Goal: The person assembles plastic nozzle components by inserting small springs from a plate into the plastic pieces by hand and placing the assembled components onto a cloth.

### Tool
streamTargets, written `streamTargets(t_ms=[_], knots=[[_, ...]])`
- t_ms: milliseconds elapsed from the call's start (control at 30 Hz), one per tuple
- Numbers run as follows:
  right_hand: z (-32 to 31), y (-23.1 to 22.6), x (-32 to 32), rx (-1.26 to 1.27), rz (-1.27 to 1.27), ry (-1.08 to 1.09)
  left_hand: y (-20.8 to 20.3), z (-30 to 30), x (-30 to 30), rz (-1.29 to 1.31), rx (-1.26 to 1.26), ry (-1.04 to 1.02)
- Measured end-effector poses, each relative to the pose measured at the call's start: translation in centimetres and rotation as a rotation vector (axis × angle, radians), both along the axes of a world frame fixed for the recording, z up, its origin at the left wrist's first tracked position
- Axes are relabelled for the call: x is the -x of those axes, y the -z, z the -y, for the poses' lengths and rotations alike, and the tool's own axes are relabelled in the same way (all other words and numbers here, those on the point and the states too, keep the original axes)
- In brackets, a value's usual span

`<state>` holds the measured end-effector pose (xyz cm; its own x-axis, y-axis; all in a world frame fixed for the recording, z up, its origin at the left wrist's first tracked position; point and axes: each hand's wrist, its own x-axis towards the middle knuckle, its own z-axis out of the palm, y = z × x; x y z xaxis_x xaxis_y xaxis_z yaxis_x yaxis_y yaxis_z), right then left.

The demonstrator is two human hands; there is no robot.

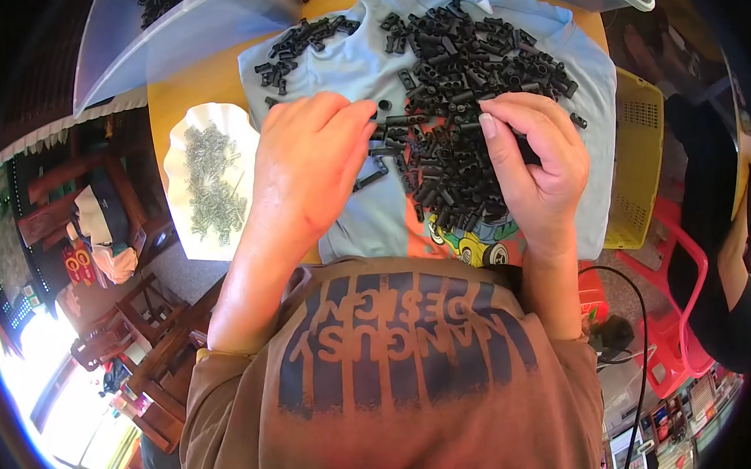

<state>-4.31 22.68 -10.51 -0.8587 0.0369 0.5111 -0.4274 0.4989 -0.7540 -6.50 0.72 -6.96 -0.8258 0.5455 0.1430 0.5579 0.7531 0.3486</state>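
in the head view, the person's bare left hand (314,166) is above the left side of a light-blue printed cloth garment (593,82) spread over a yellowish wooden tabletop (218,74). its fingers are curled inward, with the tips close to a few loose pieces; the back of the hand hides the grip, so i cannot tell whether they pinch anything. the bare right hand (548,156) is at the right side of a large heap of small black tubular plastic parts (447,152), thumb and forefinger brought close together at the tips; whether a piece is between them, i cannot tell. the heap lies on the garment, mostly between the hands and beyond them, over an orange-red print with a yellow cartoon car (477,248). a smaller scattered group of the same black parts (308,38) lies beyond the left hand. just left of that hand, a white dish with a wavy rim (176,143) holds thin silvery metal pins (213,170). a translucent bluish plastic bin (208,41) stands at the upper left; a yellow perforated plastic basket (640,160) is to the right of the garment.
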Motion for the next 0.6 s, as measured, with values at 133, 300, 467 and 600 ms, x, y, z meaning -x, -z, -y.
streamTargets(t_ms=[133,300,467,600], knots=[[0.0,-0.2,-0.2,0.051,0.037,-0.030,0.1,-1.1,0.9,-0.016,0.021,0.006],[-0.1,-0.4,-0.5,0.127,0.110,-0.041,0.8,-1.7,1.5,-0.024,0.051,-0.002],[-0.5,-0.6,-0.7,0.238,0.174,-0.080,0.5,-1.5,0.7,-0.005,-0.012,-0.015],[-0.6,-0.4,-0.6,0.272,0.175,-0.069,-0.2,-2.2,-0.9,0.092,-0.081,0.077]])
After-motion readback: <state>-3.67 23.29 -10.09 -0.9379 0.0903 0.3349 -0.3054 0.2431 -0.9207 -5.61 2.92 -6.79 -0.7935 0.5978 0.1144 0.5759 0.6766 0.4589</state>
